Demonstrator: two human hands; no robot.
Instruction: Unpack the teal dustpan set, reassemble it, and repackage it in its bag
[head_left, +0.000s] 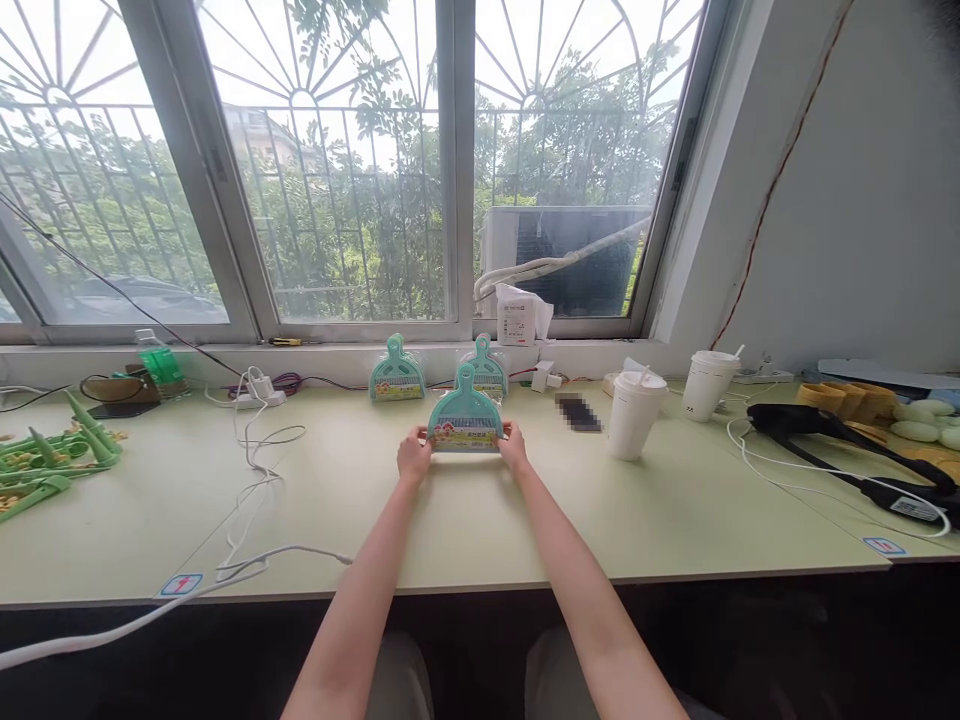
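Observation:
Between my two hands stands a teal mini dustpan and brush set (465,412) in clear wrapping with a printed label. My left hand (415,455) grips its lower left edge, fingers closed on it. At the lower right edge my right hand (513,447) holds the same set. Behind it, a second wrapped dustpan set (397,370) leans upright against the window ledge to the left. A third dustpan set (487,365) leans there too, partly hidden by the held one.
Two white lidded cups (636,418) with straws stand to the right, near a blurred dark flat object (578,412). A tissue pack (519,316) rests on the sill. White cables (259,470) cross the table on the left. Black headgear (840,460) lies far right.

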